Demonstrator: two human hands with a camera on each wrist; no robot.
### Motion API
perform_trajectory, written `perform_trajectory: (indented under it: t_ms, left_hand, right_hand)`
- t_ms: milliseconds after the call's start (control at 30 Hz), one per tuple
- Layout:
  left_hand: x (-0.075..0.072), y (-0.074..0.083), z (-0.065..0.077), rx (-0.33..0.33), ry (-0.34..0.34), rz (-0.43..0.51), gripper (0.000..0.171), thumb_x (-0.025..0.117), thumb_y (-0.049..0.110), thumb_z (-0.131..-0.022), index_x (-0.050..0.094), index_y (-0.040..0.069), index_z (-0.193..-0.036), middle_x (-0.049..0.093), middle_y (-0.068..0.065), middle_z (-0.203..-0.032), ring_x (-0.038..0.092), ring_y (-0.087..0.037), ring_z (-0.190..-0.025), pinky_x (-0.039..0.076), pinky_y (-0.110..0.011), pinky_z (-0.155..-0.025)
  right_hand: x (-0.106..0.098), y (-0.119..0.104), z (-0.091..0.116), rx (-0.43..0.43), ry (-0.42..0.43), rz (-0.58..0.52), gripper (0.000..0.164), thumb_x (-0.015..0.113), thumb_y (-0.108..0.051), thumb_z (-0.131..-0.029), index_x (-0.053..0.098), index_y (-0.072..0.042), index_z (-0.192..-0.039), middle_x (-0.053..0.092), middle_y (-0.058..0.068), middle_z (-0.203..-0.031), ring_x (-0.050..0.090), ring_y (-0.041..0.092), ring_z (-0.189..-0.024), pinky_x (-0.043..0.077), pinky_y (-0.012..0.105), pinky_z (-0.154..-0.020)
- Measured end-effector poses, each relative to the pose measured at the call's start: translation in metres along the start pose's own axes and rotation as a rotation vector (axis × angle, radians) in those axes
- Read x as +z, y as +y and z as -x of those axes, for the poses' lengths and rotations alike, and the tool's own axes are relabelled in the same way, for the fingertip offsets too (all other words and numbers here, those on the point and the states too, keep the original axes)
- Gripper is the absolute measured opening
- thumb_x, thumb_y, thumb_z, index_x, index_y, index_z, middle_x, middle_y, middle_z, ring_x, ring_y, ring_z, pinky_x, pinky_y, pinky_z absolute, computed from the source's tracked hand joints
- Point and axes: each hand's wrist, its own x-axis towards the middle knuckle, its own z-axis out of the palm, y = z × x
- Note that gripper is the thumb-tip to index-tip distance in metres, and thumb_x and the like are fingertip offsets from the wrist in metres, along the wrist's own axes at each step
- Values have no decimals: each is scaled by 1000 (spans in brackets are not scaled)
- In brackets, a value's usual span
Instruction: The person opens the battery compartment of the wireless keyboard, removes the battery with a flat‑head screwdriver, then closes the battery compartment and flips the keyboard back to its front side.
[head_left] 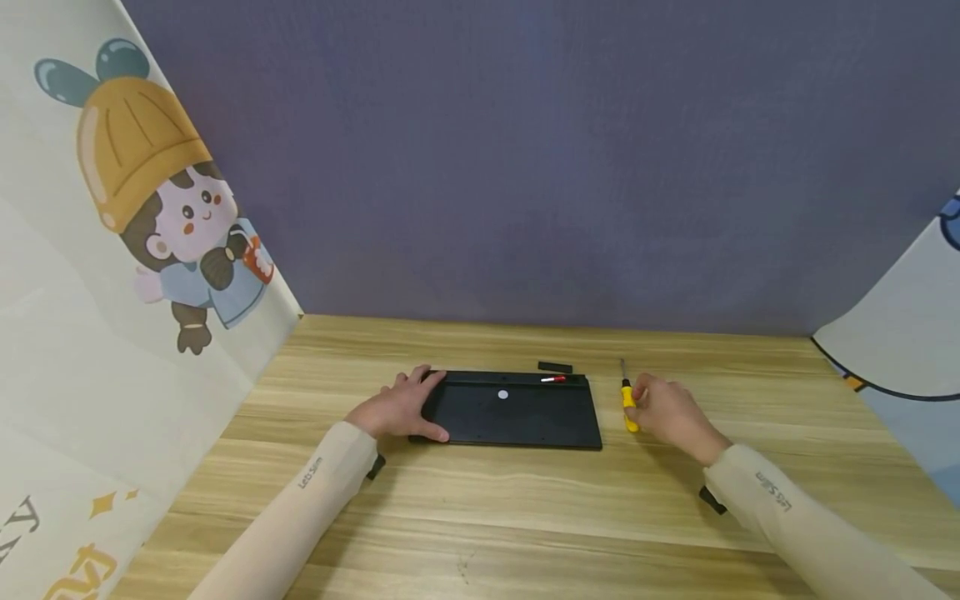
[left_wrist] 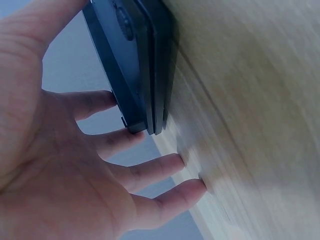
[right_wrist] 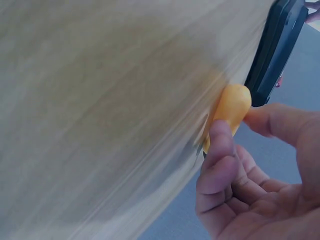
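Note:
A black keyboard point(head_left: 517, 417) lies with its underside up, a round white sticker near its middle. My left hand point(head_left: 401, 406) rests across its left end, fingers spread, thumb at the near edge and index finger at the far edge. In the left wrist view, the outer fingertips of the left hand point(left_wrist: 100, 165) touch the table. A red and silver battery point(head_left: 553, 379) lies at the keyboard's far right. To the right, my right hand point(head_left: 670, 410) pinches the yellow handle of a screwdriver point(head_left: 628, 404), whose shaft points away from me. The right wrist view shows the handle point(right_wrist: 234, 107) between thumb and fingers.
A small black cover strip point(head_left: 555, 367) lies just behind the keyboard. The wooden table point(head_left: 480, 517) ends at a dark upright panel point(head_left: 525, 167) at the back. A wall with a cartoon print point(head_left: 172, 200) stands on the left, another printed panel point(head_left: 900, 333) on the right.

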Motion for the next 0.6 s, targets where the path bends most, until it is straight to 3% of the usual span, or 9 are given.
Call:
perform_trajectory:
  t_ms: [333,600]
  left_hand:
    - [0,-1,0,8,-1,4,107,77,56,-69,21,21,-153,12,-13,-155,19,-44,-136,25,-64,-99]
    - [0,-1,-1,8,-2,2,107,77,56,-69,21,21,-152,14,-12,-155,21,-43,-135,26,-64,-98]
  right_hand:
    - [-2,0,-2,-18,-1,-2,23,68,-18,-86,57,-1,-97,61,-1,-69,52,14,-54,40,34,-56]
    - [-2,-4,-7,-134,67,-13,32,69,-19,-86,60,1,-109,63,13,-99,60,29,-88,47,47,-74]
